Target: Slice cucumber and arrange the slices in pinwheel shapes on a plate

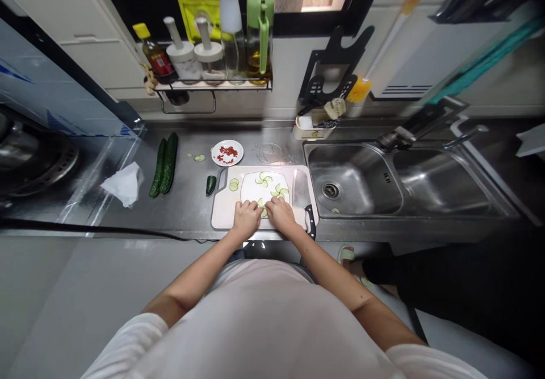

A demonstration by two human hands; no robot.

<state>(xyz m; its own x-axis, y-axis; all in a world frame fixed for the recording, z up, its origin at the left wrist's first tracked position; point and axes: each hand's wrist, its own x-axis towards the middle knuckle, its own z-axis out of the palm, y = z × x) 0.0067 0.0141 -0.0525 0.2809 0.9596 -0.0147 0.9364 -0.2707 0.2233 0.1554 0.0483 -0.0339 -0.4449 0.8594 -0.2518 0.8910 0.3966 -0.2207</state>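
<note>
A square white plate (251, 186) rests on a pale cutting board (223, 214). Cucumber slices (263, 180) lie on it in curved clusters, one at the top and another at the right. My left hand (247, 219) and my right hand (280, 215) meet the plate's front edge, fingers curled at pale green slices between them. The fingertips are too small to make out fully. On the board's right lies a knife (302, 188) with a black handle. More round slices (234, 184) sit left of the plate.
Two whole cucumbers (164, 166), a cucumber piece (210, 185), a white tissue (123, 184) and a small plate of red bits (227, 153) are on the counter. A double sink (353, 180) is at right. Bottles stand on a rack (217, 88). Another person's foot (347, 253) shows lower right.
</note>
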